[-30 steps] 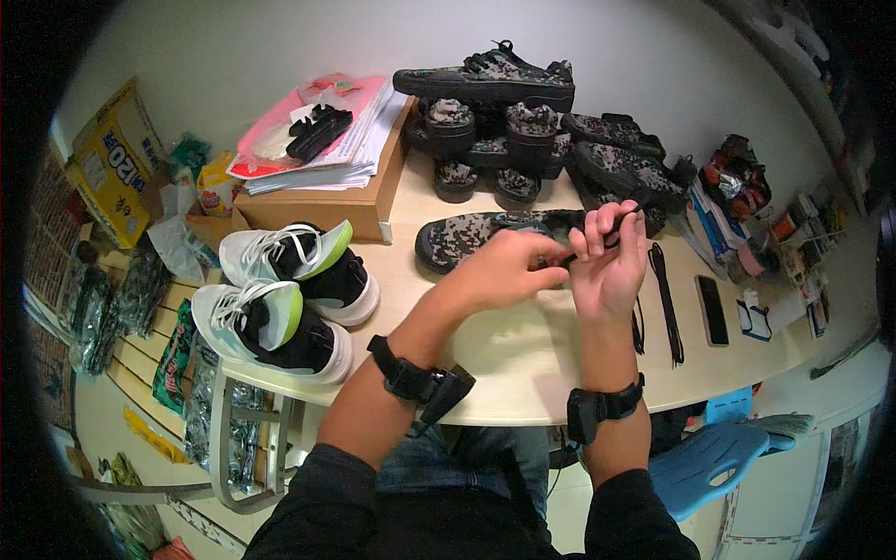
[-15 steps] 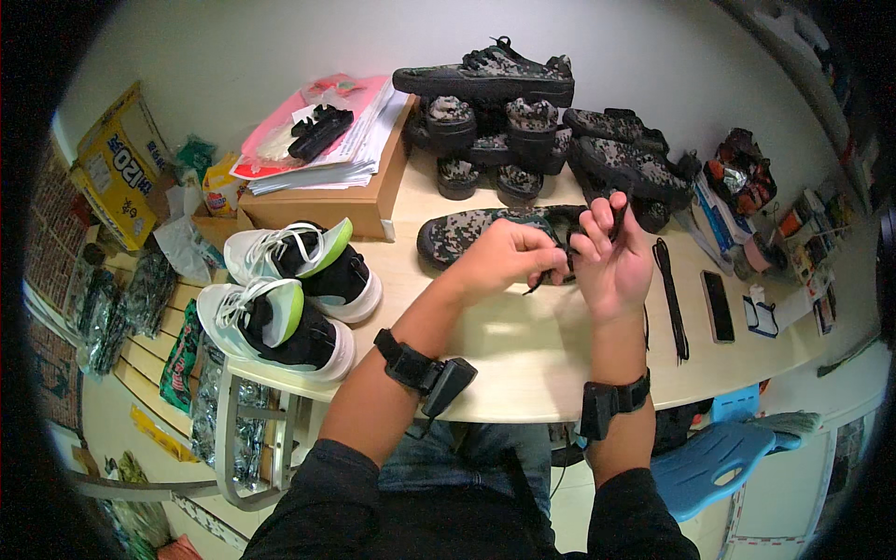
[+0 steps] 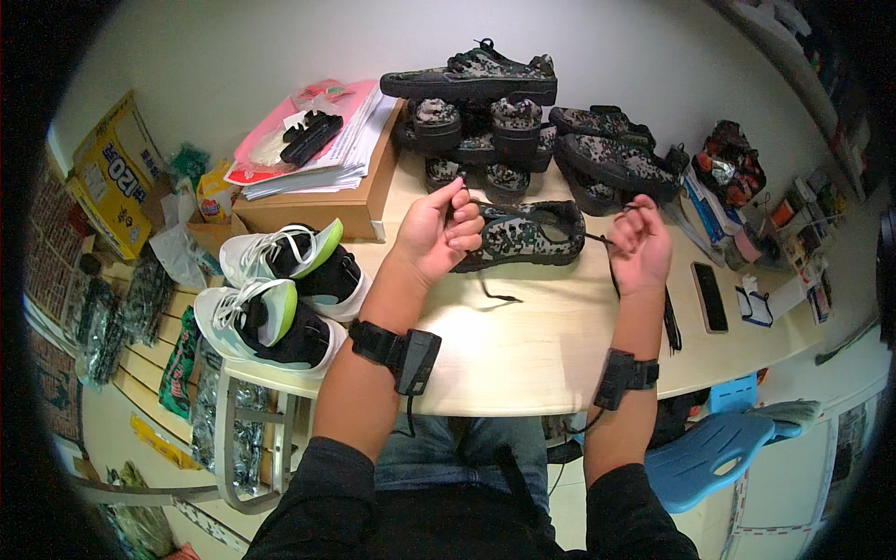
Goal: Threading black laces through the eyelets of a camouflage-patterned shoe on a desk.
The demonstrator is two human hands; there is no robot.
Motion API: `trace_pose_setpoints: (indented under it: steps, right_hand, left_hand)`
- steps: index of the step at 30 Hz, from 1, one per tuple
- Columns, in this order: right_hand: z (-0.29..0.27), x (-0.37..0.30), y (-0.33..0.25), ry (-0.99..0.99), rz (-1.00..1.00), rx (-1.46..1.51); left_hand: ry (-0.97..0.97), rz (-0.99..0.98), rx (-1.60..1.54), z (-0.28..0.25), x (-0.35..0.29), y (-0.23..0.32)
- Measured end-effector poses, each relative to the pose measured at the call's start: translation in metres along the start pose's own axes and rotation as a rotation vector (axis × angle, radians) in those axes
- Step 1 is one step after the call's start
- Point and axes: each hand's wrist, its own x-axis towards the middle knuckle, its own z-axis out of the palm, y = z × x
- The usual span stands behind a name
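Hands (image 3: 439, 231) taut on shoe (image 3: 523, 235) lace (image 3: 607, 250)

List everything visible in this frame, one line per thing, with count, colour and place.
camouflage shoe: 1, green-grey, table centre, between the hands
shoelace: 1, black, running from the shoe to the right hand
stacked camouflage shoes: several, far table edge
white shoes: 2, white, green and black, left stool
cardboard box: 1, brown, papers on top
phone: 1, black, table right
blue chair: 1, lower right
left hand: at the shoe
right hand: pinching the shoelace
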Motion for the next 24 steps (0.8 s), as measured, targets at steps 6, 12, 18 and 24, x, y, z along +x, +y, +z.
trace_pose_setpoints:
  steps: [6, 12, 18, 24]
  right_hand:
    - [0.019, -0.009, 0.000, -0.174, -0.115, 0.194]
    - [0.062, -0.032, 0.053, -0.386, 0.121, -0.758]
    - [0.045, -0.026, 0.093, -0.449, -0.110, -1.099]
    - [0.046, -0.027, 0.092, -0.267, -0.161, -1.273]
  left_hand:
    - [0.019, 0.011, -0.005, -0.007, 0.004, 0.000]
    - [0.000, -0.048, 0.180, 0.000, 0.000, -0.003]
    - [-0.018, -0.049, 0.266, 0.002, 0.003, -0.010]
    - [0.032, -0.065, 0.331, 0.009, 0.000, -0.014]
